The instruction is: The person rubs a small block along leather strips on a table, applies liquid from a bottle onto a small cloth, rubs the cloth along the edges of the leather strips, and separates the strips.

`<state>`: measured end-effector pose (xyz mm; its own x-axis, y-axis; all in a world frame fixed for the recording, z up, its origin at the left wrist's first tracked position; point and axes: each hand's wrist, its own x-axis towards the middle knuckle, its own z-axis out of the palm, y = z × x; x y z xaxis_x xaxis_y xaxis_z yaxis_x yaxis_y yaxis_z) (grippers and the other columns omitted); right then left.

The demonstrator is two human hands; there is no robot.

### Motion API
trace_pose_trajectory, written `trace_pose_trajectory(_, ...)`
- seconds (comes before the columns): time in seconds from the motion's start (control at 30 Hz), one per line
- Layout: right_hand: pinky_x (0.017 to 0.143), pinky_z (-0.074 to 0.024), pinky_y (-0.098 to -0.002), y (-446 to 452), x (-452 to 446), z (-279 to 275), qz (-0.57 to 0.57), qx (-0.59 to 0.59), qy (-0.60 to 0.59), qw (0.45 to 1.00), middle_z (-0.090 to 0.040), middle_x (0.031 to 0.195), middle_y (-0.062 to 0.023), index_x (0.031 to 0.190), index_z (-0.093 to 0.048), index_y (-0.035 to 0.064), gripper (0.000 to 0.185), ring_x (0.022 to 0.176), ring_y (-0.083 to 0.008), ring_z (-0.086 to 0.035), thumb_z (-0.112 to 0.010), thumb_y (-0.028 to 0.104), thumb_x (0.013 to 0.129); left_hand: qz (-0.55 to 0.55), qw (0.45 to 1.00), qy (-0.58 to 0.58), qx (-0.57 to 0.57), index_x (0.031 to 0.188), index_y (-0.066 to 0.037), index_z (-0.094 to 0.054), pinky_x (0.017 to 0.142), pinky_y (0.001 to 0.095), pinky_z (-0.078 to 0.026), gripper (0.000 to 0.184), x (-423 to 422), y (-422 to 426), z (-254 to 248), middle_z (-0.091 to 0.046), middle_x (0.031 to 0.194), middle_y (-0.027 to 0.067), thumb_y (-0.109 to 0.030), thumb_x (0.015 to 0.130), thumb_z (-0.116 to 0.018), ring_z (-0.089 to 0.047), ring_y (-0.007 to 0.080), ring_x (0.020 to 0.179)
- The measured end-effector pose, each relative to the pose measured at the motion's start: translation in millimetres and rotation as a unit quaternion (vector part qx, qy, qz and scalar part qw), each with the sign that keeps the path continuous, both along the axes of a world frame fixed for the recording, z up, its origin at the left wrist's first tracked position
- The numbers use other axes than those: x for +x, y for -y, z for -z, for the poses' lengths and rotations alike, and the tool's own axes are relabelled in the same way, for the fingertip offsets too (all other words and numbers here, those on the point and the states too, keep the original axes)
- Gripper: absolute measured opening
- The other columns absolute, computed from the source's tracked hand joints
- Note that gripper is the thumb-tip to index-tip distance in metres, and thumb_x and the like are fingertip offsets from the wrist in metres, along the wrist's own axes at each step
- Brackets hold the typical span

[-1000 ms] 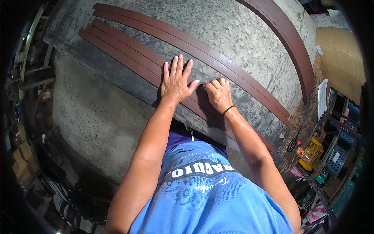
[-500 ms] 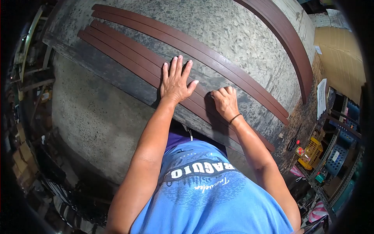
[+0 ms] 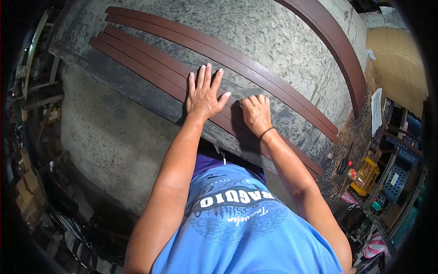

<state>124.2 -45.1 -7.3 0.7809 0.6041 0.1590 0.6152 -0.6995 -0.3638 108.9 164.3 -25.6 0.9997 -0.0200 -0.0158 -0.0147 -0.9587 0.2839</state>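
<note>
A long reddish-brown strap (image 3: pixel 148 63), leather-like, with lengthwise lines and small holes at its far-left end, lies slantwise along the bench's near edge. My left hand (image 3: pixel 203 97) presses flat on its middle, fingers spread. Just to the right, my right hand (image 3: pixel 256 113) is closed above the same strap, casting a shadow on it. Whatever its fingers pinch, if anything, is hidden from view. Beyond both hands runs a similar curved brown strap (image 3: pixel 214 49), apart from them.
The straps lie on a worn, pitted grey bench (image 3: pixel 269 50). A wide brown strip (image 3: pixel 335 39) curves along the far right. Scissors (image 3: pixel 343 165) lie near the right edge, by a yellow basket (image 3: pixel 366 176) and a blue basket (image 3: pixel 396 180). Cardboard (image 3: pixel 396 68) stands behind.
My right hand has moved left and slightly away from me along the strap, closer to my left hand. The left hand stays flat in nearly the same place.
</note>
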Motion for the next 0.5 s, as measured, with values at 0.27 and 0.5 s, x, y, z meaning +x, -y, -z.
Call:
trace_pose_trajectory(0.27, 0.079, -0.0381, -0.0443, -18.4, -18.8, 5.9, 0.147, 0.052, -0.023, 0.987, -0.058, 0.085, -0.0089, 0.093, -0.061, 0.0117, 0.011, 0.085, -0.0306, -0.054, -0.068, 0.012, 0.084, 0.004, 1.0, -0.003, 0.009, 0.156, -0.018, -0.03, 0.12, 0.0569, -0.012, 0.078, -0.8, -0.3, 1.4, -0.022, 0.162, 0.0201, -0.056, 0.093, -0.052, -0.018, 0.035, 0.15)
trace_pose_trajectory(0.5, 0.081, -0.0371, -0.0439, -33.3, -26.3, 20.8, 0.208, 0.026, 0.005, 0.978, -0.058, 0.087, -0.0106, 0.095, -0.061, 0.0095, 0.011, 0.089, -0.0314, -0.054, -0.066, 0.012, 0.085, 0.006, 1.0, -0.012, 0.019, 0.156, -0.018, -0.03, 0.12, 0.057, -0.011, 0.078, 0.1, -0.5, -0.1, -0.021, 0.162, 0.0205, -0.055, 0.093, -0.053, -0.018, 0.035, 0.151)
